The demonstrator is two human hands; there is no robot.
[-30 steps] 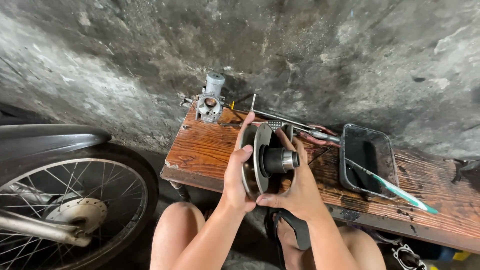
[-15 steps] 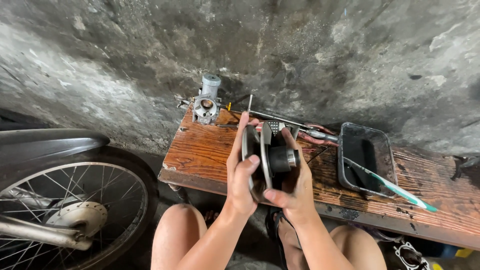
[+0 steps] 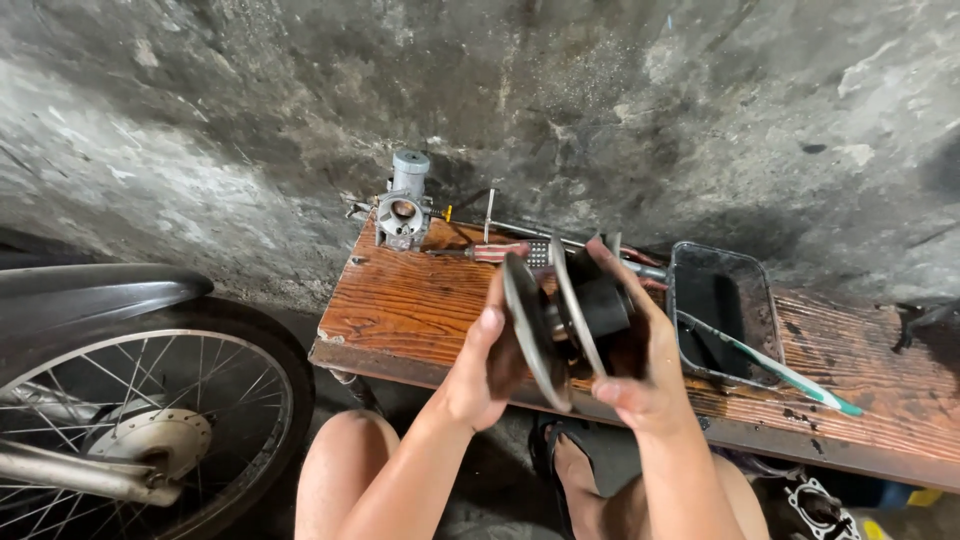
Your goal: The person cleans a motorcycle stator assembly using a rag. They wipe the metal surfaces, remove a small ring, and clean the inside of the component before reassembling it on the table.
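Note:
I hold a metal pulley assembly over the front edge of a wooden bench. My left hand grips the outer grey disc from the left, thumb on its rim. My right hand holds the second disc and its dark hub from the right, fingers spread over the top. The two discs stand tilted with a narrow gap between them. A grey carburettor stands on the bench's far left corner, apart from both hands.
A dark rectangular tray with a green-and-white brush sits right of my hands. A red-handled screwdriver and long metal tools lie against the stained concrete wall. A motorcycle wheel stands at the left. My bare knees are below.
The pulley has tilted and turned, so its hub now points away to the right. My right hand has shifted up and right over the hub; the left hand has slid lower on the outer disc.

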